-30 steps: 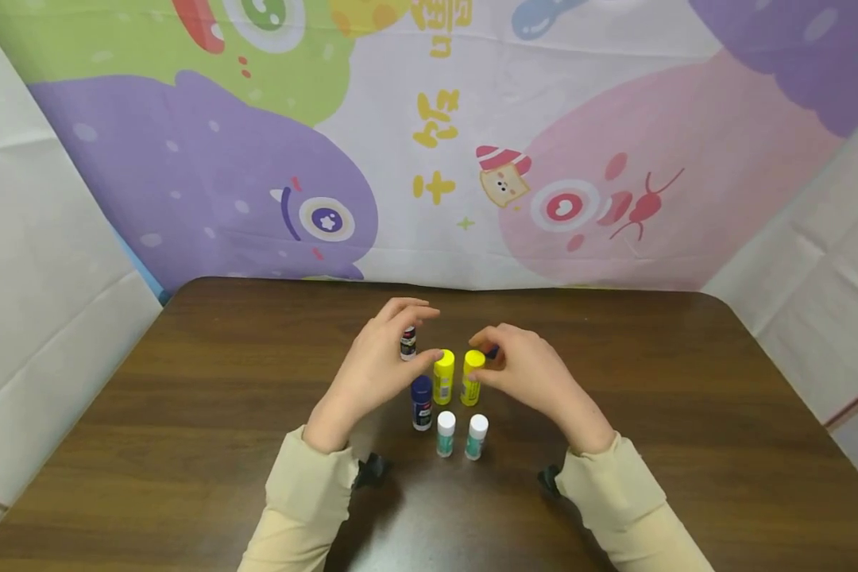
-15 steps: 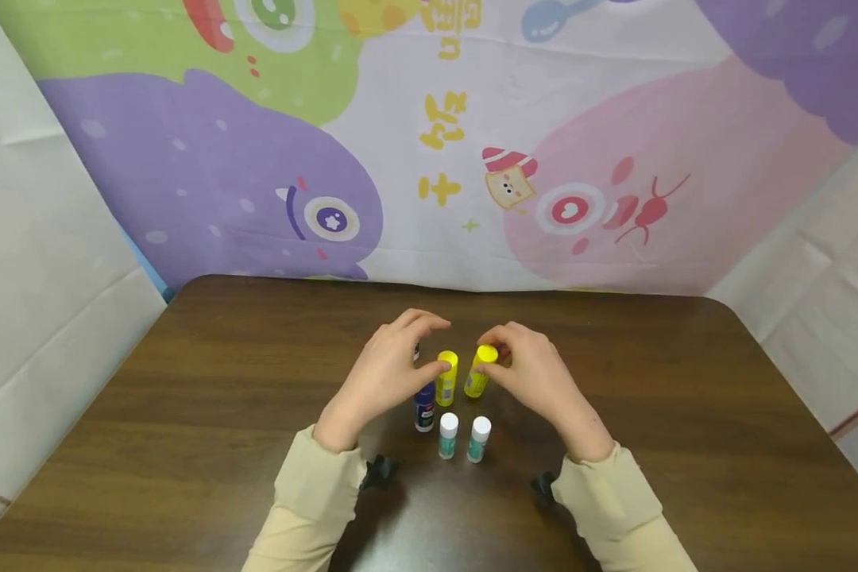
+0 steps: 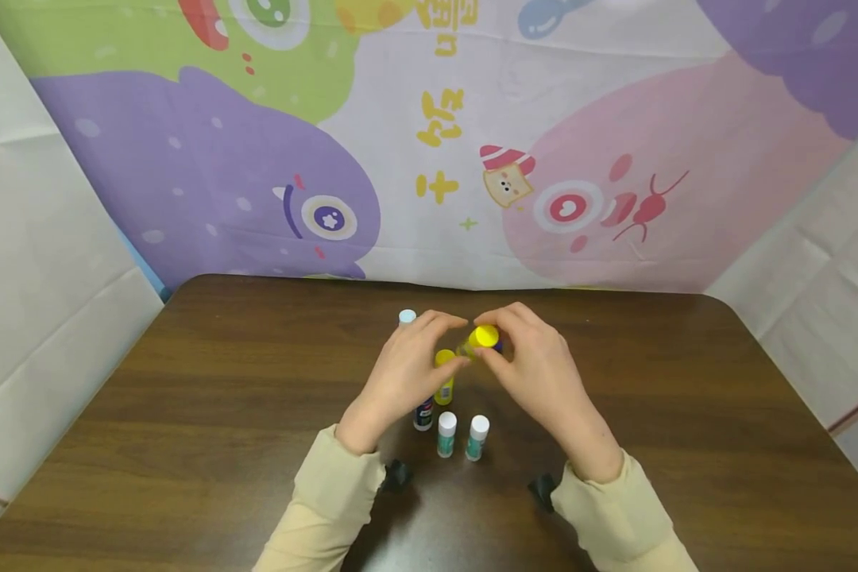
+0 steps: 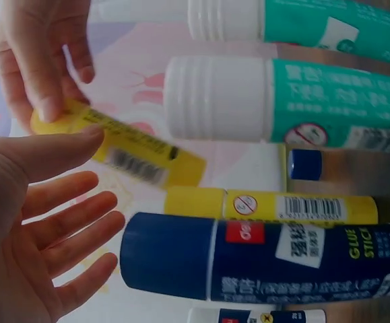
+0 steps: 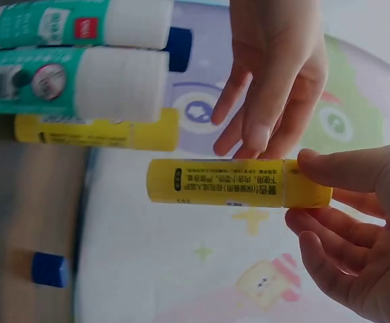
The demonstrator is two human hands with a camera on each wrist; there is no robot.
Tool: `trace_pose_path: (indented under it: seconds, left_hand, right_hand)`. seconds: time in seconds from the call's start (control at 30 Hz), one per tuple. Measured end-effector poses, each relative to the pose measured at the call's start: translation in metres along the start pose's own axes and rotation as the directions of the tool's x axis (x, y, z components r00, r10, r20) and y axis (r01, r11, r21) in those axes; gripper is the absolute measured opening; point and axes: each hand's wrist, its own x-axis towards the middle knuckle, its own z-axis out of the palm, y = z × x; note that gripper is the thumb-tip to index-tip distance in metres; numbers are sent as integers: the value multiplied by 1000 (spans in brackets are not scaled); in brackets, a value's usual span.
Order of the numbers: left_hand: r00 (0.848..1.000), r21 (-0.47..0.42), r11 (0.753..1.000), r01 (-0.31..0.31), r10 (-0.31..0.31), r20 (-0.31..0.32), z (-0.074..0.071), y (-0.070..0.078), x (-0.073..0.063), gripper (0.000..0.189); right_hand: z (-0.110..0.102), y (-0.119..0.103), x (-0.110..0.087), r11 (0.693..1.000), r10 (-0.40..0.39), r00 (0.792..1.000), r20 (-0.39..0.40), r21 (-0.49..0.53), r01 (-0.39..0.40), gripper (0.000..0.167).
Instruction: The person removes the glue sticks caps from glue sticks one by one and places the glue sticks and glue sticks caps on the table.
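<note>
My right hand (image 3: 543,369) pinches a yellow glue stick (image 3: 483,337) by its cap, with the stick tilted in the air above the table. In the right wrist view, thumb and fingers close on the cap end of this yellow stick (image 5: 215,182). My left hand (image 3: 403,361) is held beside it, fingers spread and loosely bent, its thumb tip right by the stick's body. Beneath the left hand stand a second yellow glue stick (image 4: 269,205) and a navy glue stick (image 4: 296,259), both partly covered in the head view.
Two green glue sticks with white caps (image 3: 446,435) (image 3: 477,438) stand nearest on the brown table (image 3: 222,413). A white-capped stick (image 3: 407,317) stands behind the left hand. A small blue cylinder (image 5: 50,269) stands behind the right hand. A printed cloth (image 3: 429,238) hangs beyond the table.
The right hand has lifted the yellow glue stick from its standing place and tilted it. The left hand has moved right, toward it, uncovering the white-capped stick at the back.
</note>
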Motion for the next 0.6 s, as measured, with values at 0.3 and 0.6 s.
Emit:
trace_pose_path:
  seconds: [0.3,0.6]
  left_hand:
    - [967,-8,996,-92,87,-237,-9,6,2,35]
    - [900,28,982,-187,182,-397,-31,12,-2,36]
  right_hand:
    - [-10,-16,4,988,-48,986,-161,137,71,31]
    - [-16,-22,9,871,75,988,-138,492,3,31]
